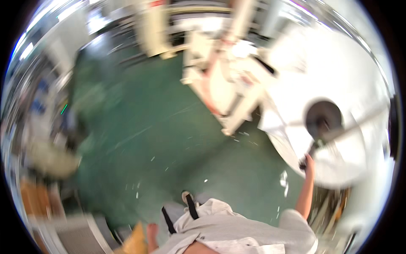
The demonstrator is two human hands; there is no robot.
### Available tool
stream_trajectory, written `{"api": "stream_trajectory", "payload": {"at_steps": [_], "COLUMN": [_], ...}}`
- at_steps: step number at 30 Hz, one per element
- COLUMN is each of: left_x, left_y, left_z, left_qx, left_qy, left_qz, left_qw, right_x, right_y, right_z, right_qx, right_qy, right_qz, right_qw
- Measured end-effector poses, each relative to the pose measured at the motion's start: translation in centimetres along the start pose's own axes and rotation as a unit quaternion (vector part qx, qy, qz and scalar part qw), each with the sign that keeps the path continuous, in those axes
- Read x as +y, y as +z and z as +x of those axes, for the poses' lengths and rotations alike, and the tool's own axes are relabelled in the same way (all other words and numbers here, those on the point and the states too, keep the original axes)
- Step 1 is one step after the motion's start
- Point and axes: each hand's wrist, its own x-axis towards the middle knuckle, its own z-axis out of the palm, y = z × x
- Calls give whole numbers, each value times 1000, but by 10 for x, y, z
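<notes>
My right arm stretches out to the right, and my right hand [309, 162] is closed round a dark handle-like tool [313, 149]. Its upper end reaches toward the round dark hub [323, 118] of a large white roll [342, 161]. Blur hides whether tool and hub touch, and the tool's exact kind does not show. A pale bar [363, 120] runs from the hub to the right. My left hand [152, 230] hangs low beside my body, nearest to a yellow-orange object [134, 240]; its fingers are too smeared to read.
A cream machine frame [237, 93] with orange-red parts stands ahead, beside the roll. White scraps [283, 182] lie on the green floor [148, 122]. A pale crate-like box [76, 235] is at lower left, and blurred clutter [48, 156] lines the left side.
</notes>
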Motion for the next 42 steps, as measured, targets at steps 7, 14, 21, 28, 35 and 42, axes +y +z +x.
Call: {"api": "stream_trajectory", "payload": {"at_steps": [7, 14, 21, 28, 35, 42], "left_x": [198, 398, 460, 430, 542, 662], "left_y": [-36, -47, -20, 151, 272, 363], "left_z": [118, 165, 213, 203, 209, 238], "left_qx": [-195, -73, -60, -256, -345, -324], "left_qy": [99, 240, 142, 29, 116, 185], "left_qz": [174, 137, 241, 300, 438, 344], "left_qw": [960, 958, 958, 919, 822, 862], "right_x": [-3, -34, -50, -64, -75, -82], "right_y": [-107, -123, -114, -127, -159, -137], "right_z": [-72, -81, -86, -113, -137, -166], "right_qx": [172, 242, 282, 322, 389, 401], "right_qy": [7, 8, 60, 82, 125, 146], "right_qz": [-112, -282, -354, -377, -425, -406], "right_qw": [979, 928, 890, 864, 808, 808]}}
